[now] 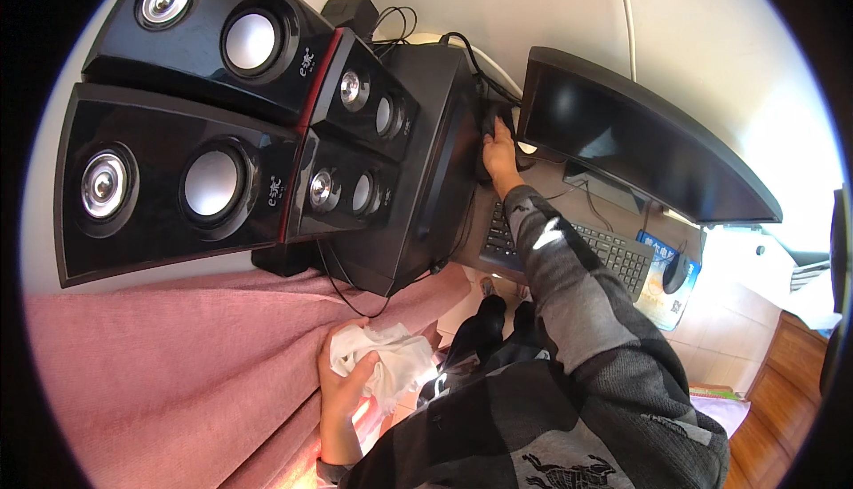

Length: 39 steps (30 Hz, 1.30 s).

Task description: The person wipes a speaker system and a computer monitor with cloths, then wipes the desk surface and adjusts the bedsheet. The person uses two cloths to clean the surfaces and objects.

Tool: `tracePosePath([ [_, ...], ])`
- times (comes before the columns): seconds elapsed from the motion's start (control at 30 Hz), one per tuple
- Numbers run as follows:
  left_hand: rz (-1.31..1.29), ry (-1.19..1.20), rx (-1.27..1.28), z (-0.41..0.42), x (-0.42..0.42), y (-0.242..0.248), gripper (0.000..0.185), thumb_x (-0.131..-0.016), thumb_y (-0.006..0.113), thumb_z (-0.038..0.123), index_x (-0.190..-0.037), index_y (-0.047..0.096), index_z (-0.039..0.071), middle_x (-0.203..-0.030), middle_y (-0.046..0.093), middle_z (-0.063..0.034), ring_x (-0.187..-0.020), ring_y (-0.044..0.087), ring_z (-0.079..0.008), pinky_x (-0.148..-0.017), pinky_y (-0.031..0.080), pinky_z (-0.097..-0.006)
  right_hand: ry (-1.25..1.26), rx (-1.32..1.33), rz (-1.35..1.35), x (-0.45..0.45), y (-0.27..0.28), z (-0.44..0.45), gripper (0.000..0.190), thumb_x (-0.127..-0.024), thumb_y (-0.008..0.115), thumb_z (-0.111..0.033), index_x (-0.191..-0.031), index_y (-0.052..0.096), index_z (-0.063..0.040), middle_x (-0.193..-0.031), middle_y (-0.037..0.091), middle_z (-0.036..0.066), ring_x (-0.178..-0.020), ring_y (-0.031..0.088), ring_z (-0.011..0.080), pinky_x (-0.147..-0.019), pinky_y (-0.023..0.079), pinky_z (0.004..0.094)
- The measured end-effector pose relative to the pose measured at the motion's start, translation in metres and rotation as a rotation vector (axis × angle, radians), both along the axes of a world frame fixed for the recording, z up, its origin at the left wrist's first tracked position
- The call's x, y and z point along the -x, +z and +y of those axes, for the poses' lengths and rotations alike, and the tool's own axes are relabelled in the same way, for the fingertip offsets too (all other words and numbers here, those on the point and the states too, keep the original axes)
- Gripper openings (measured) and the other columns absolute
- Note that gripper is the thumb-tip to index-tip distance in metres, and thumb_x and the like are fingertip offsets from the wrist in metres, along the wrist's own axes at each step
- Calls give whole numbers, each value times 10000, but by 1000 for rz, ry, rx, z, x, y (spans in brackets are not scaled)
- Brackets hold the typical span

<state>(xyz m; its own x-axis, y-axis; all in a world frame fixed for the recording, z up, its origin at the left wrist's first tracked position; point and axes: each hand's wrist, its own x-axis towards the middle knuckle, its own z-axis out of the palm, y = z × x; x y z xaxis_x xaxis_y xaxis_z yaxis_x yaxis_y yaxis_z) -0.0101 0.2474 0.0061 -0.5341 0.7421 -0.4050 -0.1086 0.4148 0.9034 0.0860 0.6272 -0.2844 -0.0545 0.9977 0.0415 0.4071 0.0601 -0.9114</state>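
My left hand (341,379) grips a crumpled white cloth (396,356), thumb across its front, beside a pink fabric cover (166,356). Stretched forward, my right hand (500,152) reaches into the gap between a black computer tower (416,169) and a black monitor (626,149). Its fingertips rest at a dark object (491,109) that I cannot make out; whether they grip it is unclear. Below my right sleeve lies a black keyboard (613,252), partly covered by the arm.
Several black loudspeakers (180,182) stand stacked left of the tower. A black mouse (676,273) sits on a blue printed mouse pad (656,316) at the desk's right end. Loose cables (353,302) hang below the tower. Wooden furniture (776,382) is at lower right.
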Motion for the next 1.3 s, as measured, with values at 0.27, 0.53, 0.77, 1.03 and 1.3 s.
tracePosePath([
  [0.27,-62,-38,60,-9,8,-8,480,-848,726,7,-1308,589,2,-1138,648,-45,-1039,604,-121,-919,482,-267,154,49,-234,-12,-52,-73,630,-897,601,-66,-1491,405,5,-1502,441,231,-1373,417,410,-1128,344,468],
  [0.53,-286,-92,158,-2,-18,-17,453,-852,747,30,-1280,600,3,-1143,662,-56,-1037,621,-132,-878,512,-272,-115,355,272,-22,-15,-82,438,-892,636,20,-1323,566,51,-1179,665,218,-1060,662,344,-945,529,399],
  [0.77,-347,-110,202,-8,-30,-37,459,-861,727,1,-1299,592,-7,-1199,664,-73,-1104,626,-154,-928,516,-301,212,146,-192,-43,5,-94,599,-849,741,-183,-1378,536,12,-1278,575,259,-1239,536,429,-1051,461,461],
  [1.03,-307,-222,124,-25,-20,-73,478,-852,752,78,-1293,594,-20,-1184,666,-79,-1074,625,-147,-913,504,-289,174,16,-503,-65,5,-101,323,-793,653,-45,-1112,639,3,-1106,603,226,-1024,609,428,-906,530,487],
  [1.3,-313,-250,132,-34,-7,-88,482,-872,737,106,-1310,581,-19,-1192,655,-68,-1069,620,-143,-911,498,-284,-126,7,-830,-178,11,-79,103,-858,593,-45,-950,619,-7,-1033,575,218,-950,613,438,-785,558,510],
])
